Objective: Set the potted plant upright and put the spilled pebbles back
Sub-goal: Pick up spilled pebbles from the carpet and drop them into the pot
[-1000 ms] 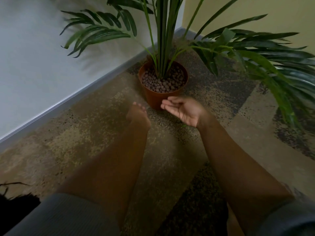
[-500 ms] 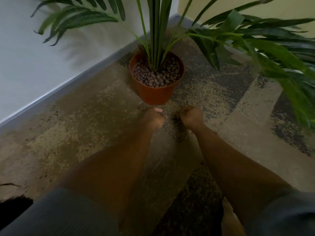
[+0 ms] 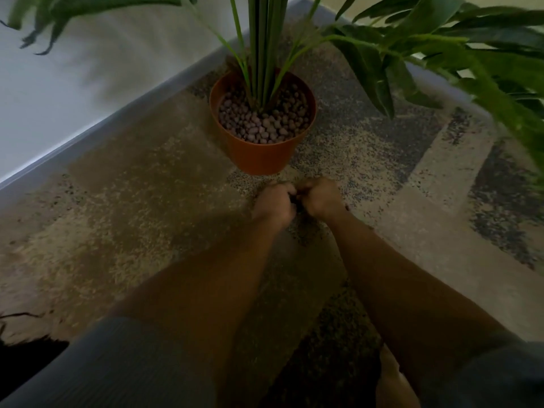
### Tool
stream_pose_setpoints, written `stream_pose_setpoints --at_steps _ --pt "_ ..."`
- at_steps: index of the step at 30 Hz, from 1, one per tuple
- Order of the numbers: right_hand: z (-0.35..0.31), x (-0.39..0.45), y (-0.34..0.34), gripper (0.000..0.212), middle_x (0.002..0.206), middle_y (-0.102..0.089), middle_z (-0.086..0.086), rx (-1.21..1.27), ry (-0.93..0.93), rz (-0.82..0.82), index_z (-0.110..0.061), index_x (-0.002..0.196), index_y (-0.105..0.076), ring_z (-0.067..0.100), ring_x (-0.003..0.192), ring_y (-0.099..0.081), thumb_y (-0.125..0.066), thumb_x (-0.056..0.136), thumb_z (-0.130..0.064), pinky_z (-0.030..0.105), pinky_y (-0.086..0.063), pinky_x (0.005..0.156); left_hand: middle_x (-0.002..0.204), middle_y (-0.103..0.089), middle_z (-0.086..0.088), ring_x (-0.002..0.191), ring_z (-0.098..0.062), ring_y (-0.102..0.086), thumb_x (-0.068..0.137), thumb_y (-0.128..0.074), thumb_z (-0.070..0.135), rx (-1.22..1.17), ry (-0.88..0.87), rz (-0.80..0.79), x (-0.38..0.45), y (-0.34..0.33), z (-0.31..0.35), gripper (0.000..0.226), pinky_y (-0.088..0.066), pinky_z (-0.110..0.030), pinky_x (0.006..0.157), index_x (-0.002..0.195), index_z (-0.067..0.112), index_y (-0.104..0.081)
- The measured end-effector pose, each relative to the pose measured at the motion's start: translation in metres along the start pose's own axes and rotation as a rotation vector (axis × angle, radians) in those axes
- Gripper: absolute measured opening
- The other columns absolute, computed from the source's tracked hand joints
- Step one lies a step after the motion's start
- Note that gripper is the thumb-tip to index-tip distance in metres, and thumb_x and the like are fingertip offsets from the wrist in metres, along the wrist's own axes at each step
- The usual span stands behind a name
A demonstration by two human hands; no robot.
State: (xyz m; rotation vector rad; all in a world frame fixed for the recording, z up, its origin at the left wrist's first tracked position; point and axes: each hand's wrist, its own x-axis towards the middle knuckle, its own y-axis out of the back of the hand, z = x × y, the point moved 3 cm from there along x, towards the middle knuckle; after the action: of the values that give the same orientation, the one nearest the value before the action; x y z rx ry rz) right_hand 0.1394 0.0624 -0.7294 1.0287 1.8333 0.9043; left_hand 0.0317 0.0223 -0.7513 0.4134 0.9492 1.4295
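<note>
The terracotta pot [image 3: 263, 148] stands upright near the wall, pebbles [image 3: 265, 125] inside. My left hand [image 3: 272, 203] and right hand [image 3: 319, 197] are curled closed together on the carpet [image 3: 141, 201], probably gathering strays; I cannot tell what they hold.

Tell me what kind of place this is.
Likely an indoor room corner, maybe an office or hallway: patterned carpet, pale wall with a grey baseboard, and an orange pot standing on the floor.

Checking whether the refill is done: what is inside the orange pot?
The orange pot holds brownish pebbles nearly to its rim, with green stems rising from them. Anything beneath the pebbles is covered.
</note>
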Motion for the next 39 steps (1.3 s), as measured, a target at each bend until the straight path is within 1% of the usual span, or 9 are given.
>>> stream_pose_setpoints --at_steps 8,12,15,18,22,27,32,34,39 --pt "-0.004 -0.007 0.000 0.025 0.108 -0.073 0.012 -0.135 0.185 0.026 -0.005 0.107 -0.074 0.028 0.103 -0.063 -0.058 0.092 -0.017 0.033 -0.044 0.092 0.097 -0.066 -0.001 0.091 -0.020 -0.062 0.085 -0.060 0.012 -0.133 0.055 0.049 -0.002 -0.002 -0.005 0.014 -0.047 -0.028 0.077 0.087 0.024 -0.066" --pt "-0.004 -0.012 -0.003 0.022 0.103 -0.072 0.014 -0.120 0.220 0.061 -0.004 0.104 -0.074 0.030 0.099 -0.063 -0.057 0.093 -0.011 0.033 -0.047 0.086 0.103 -0.067 0.001 0.092 -0.015 -0.060 0.091 -0.057 0.015 -0.336 0.198 0.048 -0.006 0.000 -0.012 0.014 -0.046 -0.026 0.075 0.092 0.027 -0.064" --pt "-0.002 -0.012 -0.003 0.014 0.101 -0.071 0.012 0.204 0.026 0.093 -0.005 0.094 -0.073 0.026 0.093 -0.065 -0.062 0.086 -0.002 0.033 -0.050 0.085 0.122 -0.064 0.000 0.094 -0.012 -0.061 0.094 -0.054 0.012 -0.796 0.402 0.016 -0.006 0.007 -0.020 0.027 -0.047 -0.022 0.074 0.117 0.021 -0.065" --pt "-0.005 -0.012 -0.002 0.014 0.105 -0.066 0.011 1.057 -0.392 0.072 -0.011 0.085 -0.064 0.023 0.098 -0.064 -0.062 0.085 0.003 0.032 -0.058 0.085 0.113 -0.061 -0.008 0.091 -0.011 -0.059 0.099 -0.043 0.005 -1.523 0.603 -0.031 -0.014 0.018 -0.017 0.034 -0.051 -0.020 0.078 0.131 0.008 -0.053" --pt "-0.017 -0.017 0.007 0.010 0.097 -0.057 0.012 1.882 -0.505 0.002 -0.002 0.092 -0.058 0.018 0.088 -0.059 -0.051 0.090 0.005 0.031 -0.061 0.079 0.104 -0.061 -0.009 0.087 -0.015 -0.060 0.097 -0.038 0.008 -1.873 0.666 0.127 -0.029 0.033 -0.023 0.031 -0.052 -0.024 0.069 0.124 0.007 -0.054" --pt "-0.028 -0.027 0.020 0.026 0.118 -0.059 0.019 2.049 -0.564 0.064 0.003 0.114 -0.058 0.029 0.112 -0.061 -0.043 0.098 -0.011 0.034 -0.061 0.070 0.086 -0.062 0.000 0.067 -0.008 -0.054 0.101 -0.028 0.029 -1.957 0.735 0.374 -0.043 0.054 -0.033 0.043 -0.046 -0.017 0.054 0.131 0.016 -0.056" --pt "-0.044 -0.041 0.037 0.024 0.088 -0.060 0.011 2.069 -0.638 0.238 -0.003 0.079 -0.055 0.025 0.095 -0.067 -0.042 0.098 -0.010 0.027 -0.058 0.061 0.066 -0.050 0.009 0.055 -0.006 -0.047 0.097 -0.026 0.029 -2.049 0.744 0.507 -0.057 0.089 -0.033 0.036 -0.037 -0.016 0.052 0.086 0.025 -0.060" --pt "-0.049 -0.043 0.049 0.023 0.084 -0.059 0.010 2.082 -0.626 0.298 -0.003 0.080 -0.055 0.023 0.087 -0.066 -0.040 0.097 -0.007 0.025 -0.057 0.061 0.068 -0.053 0.009 0.056 -0.005 -0.050 0.097 -0.030 0.028 -2.089 0.702 0.540 -0.058 0.109 -0.027 0.034 -0.039 -0.015 0.052 0.087 0.025 -0.063" --pt "-0.071 -0.038 0.083 0.042 0.127 -0.052 0.025 2.221 -0.375 0.276 0.005 0.134 -0.044 0.029 0.112 -0.059 -0.035 0.103 -0.021 0.041 -0.055 0.096 0.100 -0.070 -0.004 0.076 -0.011 -0.066 0.101 -0.041 0.025 -2.102 0.517 0.485 -0.057 0.149 -0.004 0.032 -0.056 -0.017 0.067 0.121 0.012 -0.063"
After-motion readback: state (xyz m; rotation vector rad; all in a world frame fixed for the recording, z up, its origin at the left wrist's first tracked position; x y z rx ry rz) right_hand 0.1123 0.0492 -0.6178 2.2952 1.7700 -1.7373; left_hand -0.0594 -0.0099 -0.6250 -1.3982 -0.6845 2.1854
